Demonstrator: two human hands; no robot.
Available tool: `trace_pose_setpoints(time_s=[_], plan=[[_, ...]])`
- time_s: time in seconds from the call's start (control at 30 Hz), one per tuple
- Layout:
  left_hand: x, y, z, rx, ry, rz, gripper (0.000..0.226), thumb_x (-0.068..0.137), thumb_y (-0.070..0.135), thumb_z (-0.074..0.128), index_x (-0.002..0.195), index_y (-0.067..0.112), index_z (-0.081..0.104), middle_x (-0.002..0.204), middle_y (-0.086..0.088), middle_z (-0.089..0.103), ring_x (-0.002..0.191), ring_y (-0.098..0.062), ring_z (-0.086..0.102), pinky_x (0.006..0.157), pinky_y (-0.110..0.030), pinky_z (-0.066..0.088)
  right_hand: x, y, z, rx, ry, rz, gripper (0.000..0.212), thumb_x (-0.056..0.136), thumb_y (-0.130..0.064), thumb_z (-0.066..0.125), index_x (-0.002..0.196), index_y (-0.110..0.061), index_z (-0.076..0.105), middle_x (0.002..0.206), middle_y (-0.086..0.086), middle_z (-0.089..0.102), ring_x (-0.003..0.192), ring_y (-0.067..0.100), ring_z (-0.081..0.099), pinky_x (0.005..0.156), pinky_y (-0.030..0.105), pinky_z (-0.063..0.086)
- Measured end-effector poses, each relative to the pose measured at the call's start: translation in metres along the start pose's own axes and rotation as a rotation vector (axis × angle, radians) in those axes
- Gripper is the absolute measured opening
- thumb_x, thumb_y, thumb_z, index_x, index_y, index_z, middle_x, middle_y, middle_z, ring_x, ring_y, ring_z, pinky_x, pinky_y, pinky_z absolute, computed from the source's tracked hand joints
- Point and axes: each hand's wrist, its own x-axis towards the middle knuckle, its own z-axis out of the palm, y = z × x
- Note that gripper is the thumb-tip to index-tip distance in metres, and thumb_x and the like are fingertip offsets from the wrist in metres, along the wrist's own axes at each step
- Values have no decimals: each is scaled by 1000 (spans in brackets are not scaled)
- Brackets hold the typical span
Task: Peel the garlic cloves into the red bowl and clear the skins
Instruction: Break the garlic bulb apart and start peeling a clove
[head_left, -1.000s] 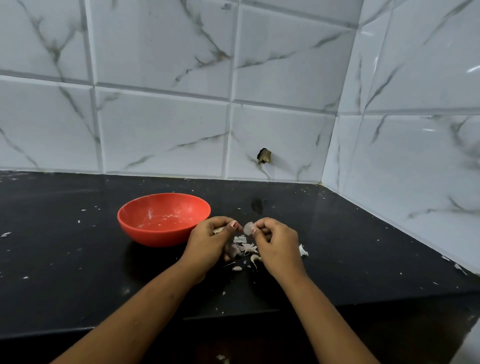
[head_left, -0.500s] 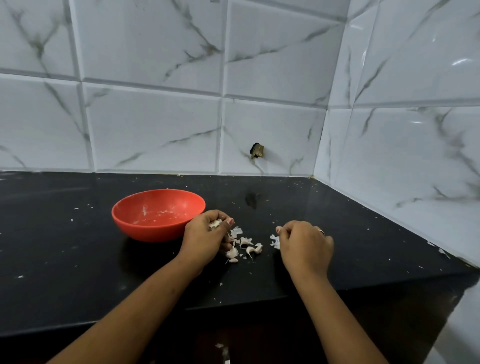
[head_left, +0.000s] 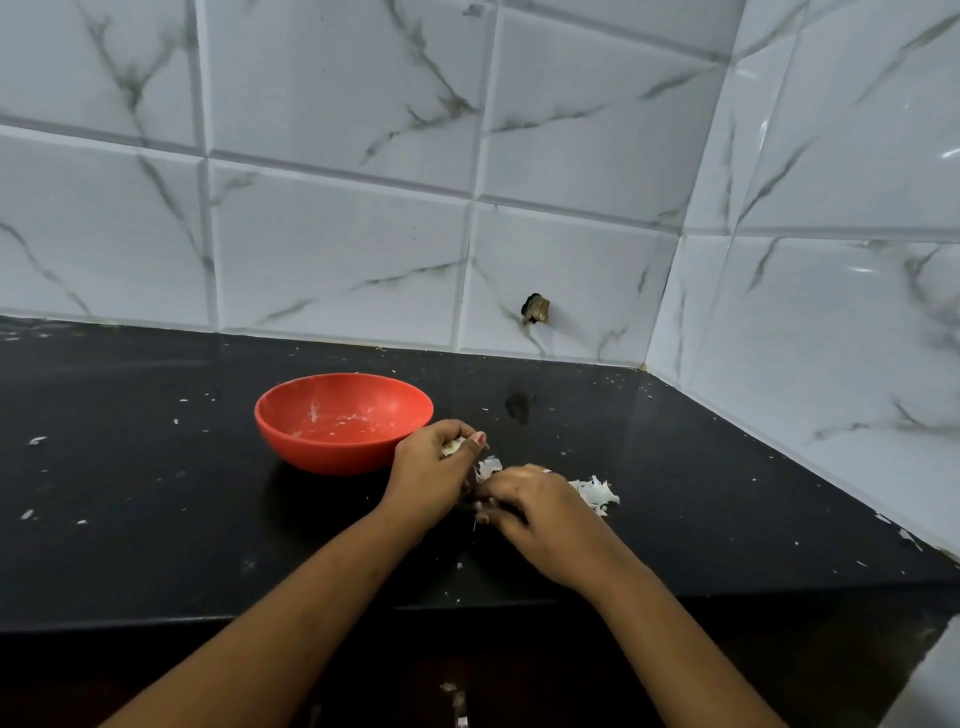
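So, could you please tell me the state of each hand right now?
Left hand: grips a garlic clove.
Right hand: over the skins, grip cannot be told.

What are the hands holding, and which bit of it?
The left hand grips a garlic clove in its curled fingers, only a pale bit showing. The right hand lies over the skins; whether it grips any cannot be told.

Red bowl (head_left: 322, 453), black counter (head_left: 130, 493), white grey-veined tiles (head_left: 337, 249), seemingly white garlic skins (head_left: 595, 491).
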Motion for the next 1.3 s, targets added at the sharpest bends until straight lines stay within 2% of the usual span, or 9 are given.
trace_pose_setpoints(time_s=[0.17,0.33,0.47,0.63,0.73,0.83,0.93,1.2,1.3], plan=[[1,-2,-1,29,3,-16,11,90,12,62,81,13,68,62,4,61,53,-8,55,57,-29,53,6,-2,2,54,41,81,19,92,-10,56,106,-15,68,98,0,66,88,11,59,78,22,46],[-3,1,-2,-12,-64,-24,19,89,0,57,85,13,71,73,-7,68,56,-14,65,55,-26,55,11,1,-3,360,248,275,21,86,-1,61,96,-17,70,85,-1,69,73,-2,63,66,9,48],[-3,2,-1,-58,-120,8,12,85,3,67,94,10,73,84,-8,71,60,-15,67,59,-28,58,16,-2,-9,581,357,410,13,83,-4,65,84,-16,69,72,-2,69,60,3,63,56,18,51],[-3,3,-1,-102,-94,-25,5,83,3,70,84,7,73,74,-9,69,56,-13,67,54,-24,56,20,-8,-9,685,355,430,4,80,-4,68,82,-8,68,65,2,67,54,1,57,49,15,44],[-2,2,0,-19,-102,26,8,81,5,72,84,12,73,76,-4,70,59,-10,67,59,-26,58,20,-5,-9,692,366,467,7,78,-4,67,77,-11,68,63,4,66,56,8,57,50,21,47],[-3,0,1,188,-85,209,12,79,7,75,89,12,75,81,6,68,74,-6,65,72,-20,54,19,-4,-8,729,367,512,10,77,-2,63,75,-11,67,66,13,65,56,12,54,44,24,43],[-6,1,0,361,-72,348,16,78,8,74,94,10,75,88,-1,69,85,-12,62,77,-25,49,18,-5,-8,753,343,535,12,78,-1,59,74,-10,66,68,14,66,58,11,57,46,23,42],[-8,2,2,489,-58,379,19,84,7,64,100,11,73,96,-5,69,94,-19,62,84,-33,48,17,-8,-7,757,358,525,18,83,-3,55,75,-15,67,66,2,66,59,11,59,49,26,43],[-6,1,1,554,-8,355,20,87,9,60,103,14,71,101,-1,65,96,-17,60,83,-27,46,15,-6,-8,718,373,517,24,84,-2,54,78,-16,72,74,5,71,64,13,63,55,27,50]])
